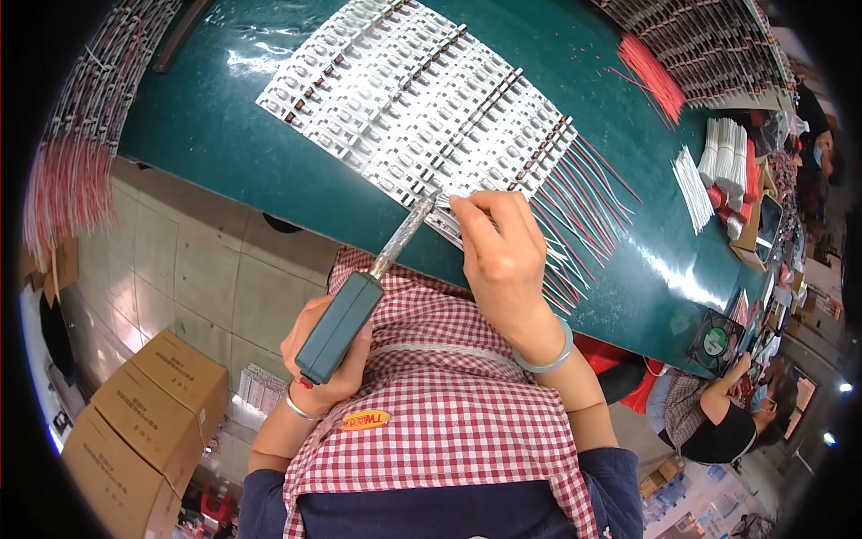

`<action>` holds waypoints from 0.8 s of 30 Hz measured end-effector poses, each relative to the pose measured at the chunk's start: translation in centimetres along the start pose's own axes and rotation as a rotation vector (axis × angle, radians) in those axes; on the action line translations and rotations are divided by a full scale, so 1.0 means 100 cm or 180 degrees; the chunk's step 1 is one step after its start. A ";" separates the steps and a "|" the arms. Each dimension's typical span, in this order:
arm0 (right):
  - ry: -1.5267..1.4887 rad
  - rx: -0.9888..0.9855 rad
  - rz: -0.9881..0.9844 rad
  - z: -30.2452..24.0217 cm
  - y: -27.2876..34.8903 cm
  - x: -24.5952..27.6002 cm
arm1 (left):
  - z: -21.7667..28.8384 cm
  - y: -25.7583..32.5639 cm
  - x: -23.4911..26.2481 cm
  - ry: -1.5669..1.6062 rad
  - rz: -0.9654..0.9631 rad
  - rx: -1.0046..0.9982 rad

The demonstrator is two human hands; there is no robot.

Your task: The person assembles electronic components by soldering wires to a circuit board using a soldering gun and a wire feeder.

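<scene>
My left hand (348, 370) is wrapped round the dark green grip of a soldering gun (339, 325). Its metal barrel slants up and right, with the tip at the near edge of a white panel (404, 99) of small boards in rows. Beside that tip, my right hand (501, 256) is pinched, thumb and forefinger together, at the panel's near corner. What it pinches is too small and covered to make out. Thin red, white and dark wires (582, 211) fan out from the panel's right side, some passing behind my right hand.
The panel lies on a green-topped table (206, 135). Red wires (651, 76) and white wire bundles (723, 153) lie at the right. Wired strips (99, 108) hang at the far left. A small black fan (716, 340) sits near the right edge. Cartons (153, 413) stand lower left; a co-worker (718, 404) sits right.
</scene>
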State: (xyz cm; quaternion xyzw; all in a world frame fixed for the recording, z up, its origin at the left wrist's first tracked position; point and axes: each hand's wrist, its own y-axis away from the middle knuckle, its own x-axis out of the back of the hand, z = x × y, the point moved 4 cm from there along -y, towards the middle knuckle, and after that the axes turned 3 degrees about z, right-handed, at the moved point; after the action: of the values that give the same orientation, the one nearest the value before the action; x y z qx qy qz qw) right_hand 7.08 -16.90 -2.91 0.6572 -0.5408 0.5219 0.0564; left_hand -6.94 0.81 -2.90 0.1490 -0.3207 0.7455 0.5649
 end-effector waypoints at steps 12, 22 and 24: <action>0.0032 0.0025 -0.0087 -0.001 -0.002 0.001 | 0.004 -0.005 0.000 0.0040 0.0023 0.0110; 0.0024 0.0031 -0.0130 -0.003 -0.003 0.002 | 0.003 0.000 0.002 0.0114 0.0126 0.0240; 0.0015 0.0029 -0.0116 -0.003 -0.003 0.002 | 0.003 -0.001 0.000 0.0118 0.0050 0.0175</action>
State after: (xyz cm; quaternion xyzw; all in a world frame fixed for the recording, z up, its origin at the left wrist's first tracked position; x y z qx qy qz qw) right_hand 7.09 -16.72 -2.50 0.6660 -0.5262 0.5248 0.0641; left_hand -6.90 0.64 -2.70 0.1481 -0.2908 0.7611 0.5606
